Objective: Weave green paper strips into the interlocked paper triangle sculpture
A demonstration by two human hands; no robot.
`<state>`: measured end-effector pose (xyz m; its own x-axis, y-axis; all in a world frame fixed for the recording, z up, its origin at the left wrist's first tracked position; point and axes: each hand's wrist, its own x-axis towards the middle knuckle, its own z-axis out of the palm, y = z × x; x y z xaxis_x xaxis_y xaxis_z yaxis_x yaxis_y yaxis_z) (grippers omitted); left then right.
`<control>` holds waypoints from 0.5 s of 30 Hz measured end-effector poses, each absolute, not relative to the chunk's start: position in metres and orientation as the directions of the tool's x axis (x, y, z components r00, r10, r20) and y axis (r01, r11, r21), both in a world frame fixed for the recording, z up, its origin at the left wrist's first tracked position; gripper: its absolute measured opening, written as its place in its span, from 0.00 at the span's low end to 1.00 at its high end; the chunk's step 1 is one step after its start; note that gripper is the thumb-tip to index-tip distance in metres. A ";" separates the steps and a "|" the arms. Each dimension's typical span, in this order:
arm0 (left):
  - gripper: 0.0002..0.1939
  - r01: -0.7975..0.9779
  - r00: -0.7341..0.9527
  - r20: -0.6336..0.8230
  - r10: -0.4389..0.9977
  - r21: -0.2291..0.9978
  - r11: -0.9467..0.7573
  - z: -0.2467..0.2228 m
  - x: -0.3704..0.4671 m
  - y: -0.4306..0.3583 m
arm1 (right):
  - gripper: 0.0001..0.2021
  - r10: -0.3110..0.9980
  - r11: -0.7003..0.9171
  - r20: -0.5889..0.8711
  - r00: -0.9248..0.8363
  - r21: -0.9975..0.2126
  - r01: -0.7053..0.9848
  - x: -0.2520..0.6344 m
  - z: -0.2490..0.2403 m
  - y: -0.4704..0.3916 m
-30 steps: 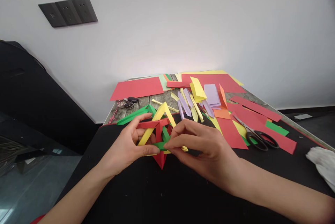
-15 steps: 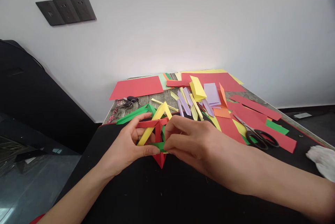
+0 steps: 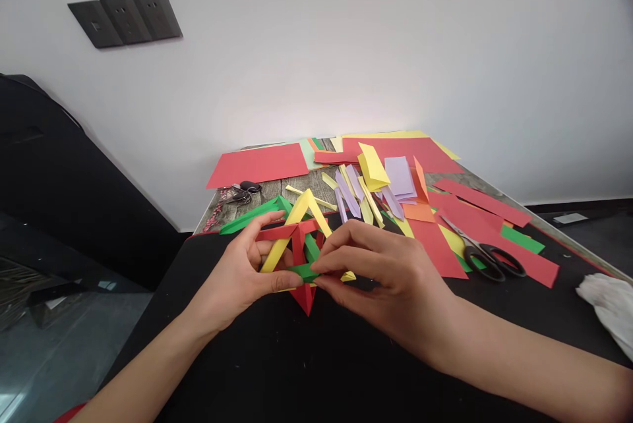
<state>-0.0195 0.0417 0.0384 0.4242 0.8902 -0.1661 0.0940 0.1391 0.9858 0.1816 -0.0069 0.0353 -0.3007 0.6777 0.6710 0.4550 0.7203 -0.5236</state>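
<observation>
A model of folded red, yellow and green paper strips is held above the black mat, its yellow part forming a peak and a red point hanging below. My left hand grips its left side, thumb on the green strip at the front. On the right, my right hand pinches that green strip between thumb and index finger. Behind the model lies a separate folded green piece, partly hidden by my left hand.
Black-handled scissors lie on red and green paper at the right. Lilac and yellow strips spread behind my hands. Small dark snips sit back left, by a red sheet. White tissue is at the right edge.
My right hand has shifted slightly right and its fingers have spread a little, showing more of the yellow and green strips. The model's yellow peak has risen slightly.
</observation>
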 end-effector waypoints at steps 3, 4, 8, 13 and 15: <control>0.51 0.096 0.421 -0.177 0.889 0.984 0.150 0.039 -0.019 0.041 | 0.06 0.681 0.713 0.669 -0.299 -0.512 0.479 0.181 0.034 -0.010; 0.51 0.100 0.420 -0.179 0.890 0.984 0.151 0.040 -0.019 0.041 | 0.06 0.682 0.713 0.663 -0.308 -0.509 0.482 0.181 0.034 -0.010; 0.49 0.104 0.421 -0.173 0.890 0.984 0.142 0.040 -0.019 0.041 | 0.05 0.679 0.718 0.652 -0.338 -0.494 0.490 0.184 0.035 -0.009; 0.46 0.202 0.372 -0.185 0.910 0.973 0.115 0.043 -0.020 0.039 | 0.03 0.671 0.726 0.662 -0.334 -0.494 0.479 0.186 0.035 -0.004; 0.45 0.303 0.319 -0.177 0.931 0.950 0.077 0.046 -0.021 0.036 | 0.04 0.660 0.735 0.669 -0.341 -0.482 0.477 0.185 0.034 -0.003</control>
<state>-0.0209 0.0358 0.0465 0.3194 0.9309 -0.1773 0.3029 0.0770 0.9499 0.1854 -0.0031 0.0344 -0.3413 0.6603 0.6689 0.4766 0.7350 -0.4823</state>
